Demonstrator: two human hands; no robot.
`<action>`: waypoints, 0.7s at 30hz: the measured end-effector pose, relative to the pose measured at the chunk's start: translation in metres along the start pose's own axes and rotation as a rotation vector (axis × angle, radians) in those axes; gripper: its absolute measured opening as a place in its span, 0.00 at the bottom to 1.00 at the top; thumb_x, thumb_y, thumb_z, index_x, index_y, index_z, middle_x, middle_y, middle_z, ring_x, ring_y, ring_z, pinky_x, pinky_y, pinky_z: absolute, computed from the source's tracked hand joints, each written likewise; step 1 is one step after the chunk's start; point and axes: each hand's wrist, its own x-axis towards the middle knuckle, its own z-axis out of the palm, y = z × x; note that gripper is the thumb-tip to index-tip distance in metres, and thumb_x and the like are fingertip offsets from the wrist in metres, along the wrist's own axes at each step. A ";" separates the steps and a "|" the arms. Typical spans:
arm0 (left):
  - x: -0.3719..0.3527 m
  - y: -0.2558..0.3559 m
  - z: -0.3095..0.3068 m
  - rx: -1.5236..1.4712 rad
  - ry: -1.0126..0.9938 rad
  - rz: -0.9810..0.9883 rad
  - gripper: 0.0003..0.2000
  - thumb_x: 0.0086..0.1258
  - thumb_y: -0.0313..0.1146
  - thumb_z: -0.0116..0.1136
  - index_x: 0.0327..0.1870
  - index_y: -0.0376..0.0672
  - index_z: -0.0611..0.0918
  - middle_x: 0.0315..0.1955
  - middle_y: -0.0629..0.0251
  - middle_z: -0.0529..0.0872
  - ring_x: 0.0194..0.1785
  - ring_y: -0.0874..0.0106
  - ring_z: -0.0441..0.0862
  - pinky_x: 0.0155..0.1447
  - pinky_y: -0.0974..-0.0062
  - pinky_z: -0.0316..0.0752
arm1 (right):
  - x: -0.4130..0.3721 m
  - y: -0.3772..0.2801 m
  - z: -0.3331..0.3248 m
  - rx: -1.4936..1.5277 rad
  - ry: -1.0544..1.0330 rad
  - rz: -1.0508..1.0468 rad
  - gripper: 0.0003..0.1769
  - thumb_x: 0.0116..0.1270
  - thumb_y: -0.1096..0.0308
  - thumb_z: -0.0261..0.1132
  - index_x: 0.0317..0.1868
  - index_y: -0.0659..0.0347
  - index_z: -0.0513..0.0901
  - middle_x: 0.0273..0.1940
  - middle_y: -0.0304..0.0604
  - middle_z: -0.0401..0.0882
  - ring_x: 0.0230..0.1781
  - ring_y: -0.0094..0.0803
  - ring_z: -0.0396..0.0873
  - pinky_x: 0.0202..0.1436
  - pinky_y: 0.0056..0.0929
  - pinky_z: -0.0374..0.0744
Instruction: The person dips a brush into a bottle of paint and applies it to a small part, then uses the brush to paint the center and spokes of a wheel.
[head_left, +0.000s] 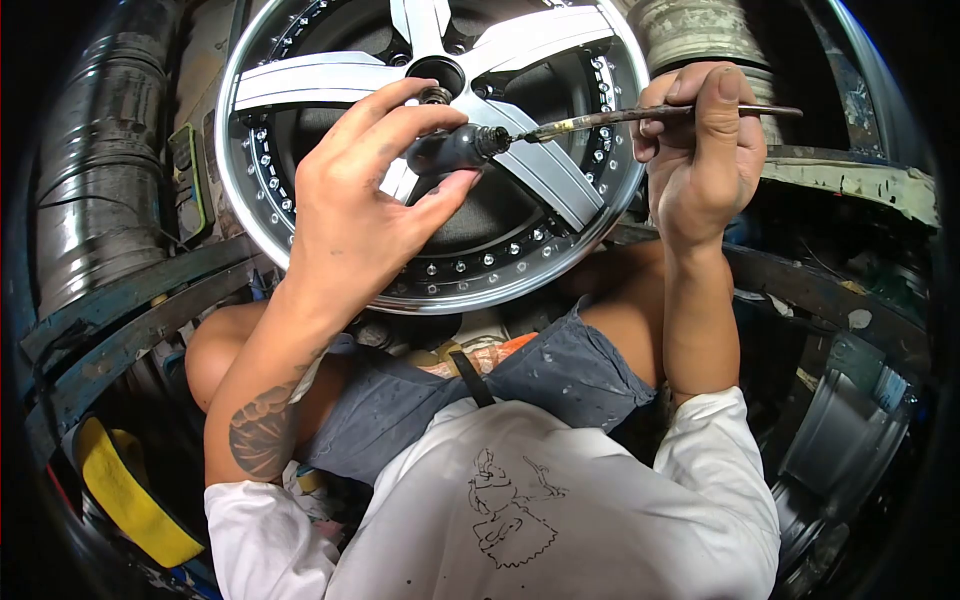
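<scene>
L hand [365,205]: fingers closed round small dark bottle [450,152], thumb below, index and middle above. Bottle lies approx. horiz., mouth to the right, at scene centre, in front of the wheel [300,82] hub.
R hand [700,150]: fingers pinch thin brush [620,117], handle horiz., tip at bottle mouth.
Wheel: silver spokes, polished lip w/ bolt ring, on the far side of both hands.
Metal cylinder [100,150]: far left.
</scene>
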 end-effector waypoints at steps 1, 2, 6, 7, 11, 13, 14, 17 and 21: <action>0.000 0.000 0.000 -0.011 -0.003 -0.009 0.19 0.52 0.23 0.74 0.47 0.40 0.87 0.54 0.57 0.84 0.50 0.70 0.85 0.47 0.76 0.80 | 0.000 0.000 -0.001 0.003 0.006 0.001 0.20 0.81 0.53 0.50 0.38 0.62 0.72 0.25 0.47 0.74 0.21 0.25 0.69 0.23 0.22 0.70; 0.000 0.001 -0.001 -0.021 -0.006 -0.017 0.19 0.52 0.23 0.74 0.47 0.40 0.87 0.55 0.57 0.84 0.50 0.69 0.85 0.47 0.76 0.80 | 0.000 0.000 -0.002 0.020 -0.009 -0.013 0.20 0.81 0.54 0.48 0.38 0.62 0.71 0.25 0.47 0.74 0.20 0.26 0.69 0.23 0.22 0.69; 0.000 0.003 -0.002 -0.052 -0.022 -0.047 0.19 0.53 0.23 0.74 0.48 0.40 0.87 0.55 0.57 0.84 0.51 0.69 0.85 0.48 0.76 0.80 | 0.001 -0.001 -0.002 0.050 -0.060 -0.052 0.19 0.81 0.57 0.45 0.38 0.63 0.71 0.25 0.48 0.74 0.20 0.27 0.68 0.23 0.23 0.69; 0.000 0.003 -0.002 -0.052 -0.023 -0.048 0.19 0.52 0.23 0.74 0.48 0.40 0.87 0.55 0.57 0.84 0.51 0.69 0.85 0.48 0.76 0.80 | 0.001 -0.002 -0.001 0.048 -0.070 -0.058 0.18 0.81 0.58 0.44 0.38 0.63 0.71 0.25 0.48 0.74 0.20 0.28 0.68 0.23 0.23 0.69; -0.001 0.002 -0.002 -0.034 -0.026 -0.028 0.19 0.52 0.23 0.74 0.48 0.40 0.87 0.55 0.57 0.84 0.51 0.69 0.85 0.49 0.75 0.80 | -0.001 -0.003 0.003 -0.007 -0.042 -0.053 0.17 0.79 0.60 0.43 0.37 0.63 0.70 0.24 0.49 0.73 0.19 0.28 0.67 0.22 0.23 0.69; -0.001 0.001 -0.002 -0.032 -0.023 -0.014 0.19 0.52 0.22 0.73 0.48 0.40 0.87 0.55 0.56 0.84 0.52 0.68 0.85 0.51 0.74 0.80 | -0.001 -0.005 0.003 -0.067 -0.084 -0.081 0.17 0.78 0.60 0.44 0.37 0.64 0.70 0.24 0.50 0.73 0.18 0.28 0.67 0.22 0.24 0.69; -0.001 0.001 -0.002 -0.041 -0.020 -0.011 0.19 0.52 0.22 0.73 0.48 0.40 0.87 0.55 0.56 0.84 0.52 0.68 0.85 0.52 0.73 0.80 | -0.002 -0.005 0.003 -0.020 -0.092 -0.109 0.15 0.77 0.62 0.46 0.36 0.64 0.71 0.24 0.49 0.75 0.19 0.26 0.68 0.23 0.23 0.69; -0.001 0.000 -0.001 -0.044 0.005 0.013 0.19 0.51 0.22 0.73 0.47 0.41 0.86 0.53 0.55 0.85 0.51 0.64 0.86 0.54 0.70 0.80 | -0.004 -0.004 0.003 0.061 -0.131 -0.192 0.13 0.74 0.65 0.52 0.35 0.65 0.74 0.26 0.46 0.78 0.22 0.21 0.70 0.27 0.20 0.70; 0.000 0.000 -0.001 0.013 -0.015 0.044 0.19 0.51 0.21 0.72 0.47 0.38 0.86 0.55 0.56 0.84 0.53 0.67 0.85 0.57 0.72 0.78 | -0.008 -0.004 0.006 -0.015 -0.200 -0.292 0.11 0.72 0.67 0.56 0.35 0.67 0.76 0.27 0.45 0.79 0.23 0.21 0.71 0.28 0.19 0.70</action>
